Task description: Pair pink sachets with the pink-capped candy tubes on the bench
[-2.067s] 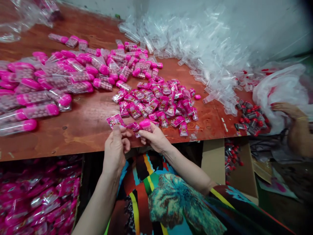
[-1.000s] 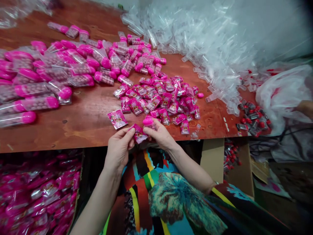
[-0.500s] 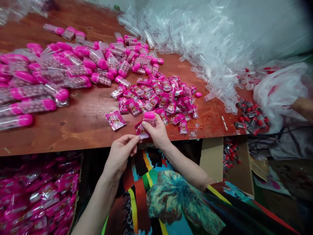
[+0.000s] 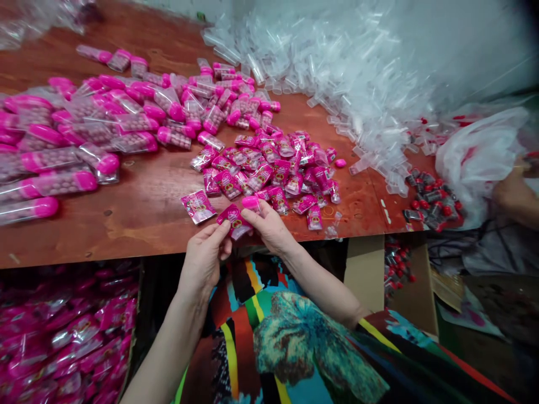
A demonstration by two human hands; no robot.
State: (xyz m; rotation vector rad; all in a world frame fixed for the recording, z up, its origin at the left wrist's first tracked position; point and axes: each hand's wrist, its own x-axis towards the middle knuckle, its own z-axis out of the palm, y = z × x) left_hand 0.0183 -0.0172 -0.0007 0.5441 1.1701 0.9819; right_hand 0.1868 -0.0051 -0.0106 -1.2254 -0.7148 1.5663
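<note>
My left hand (image 4: 203, 253) pinches the upper left edge of a pink printed packet (image 4: 234, 222), held just over the table's front edge. From the other side my right hand (image 4: 273, 229) grips a small clear container by its pink cap (image 4: 251, 202) end, its body mostly hidden by the fingers. The right thumb also rests against the packet's right edge. Close by on the left, a single pink packet (image 4: 197, 206) lies flat on the table. Just beyond my hands is a heap of similar pink packets (image 4: 263, 168).
Clear tubes with pink caps (image 4: 122, 120) lie piled at the left. Clear empty tubes (image 4: 337, 62) spread across the back right. Small red-capped containers (image 4: 435, 202) sit beside a plastic bag (image 4: 480, 163), near another person's hand (image 4: 516, 193). A box of pink packets (image 4: 67, 336) stands below left.
My left hand has moved up and taken hold of the packet higher on its left side. The packet now faces up, more of it showing. The right hand has shifted slightly left.
</note>
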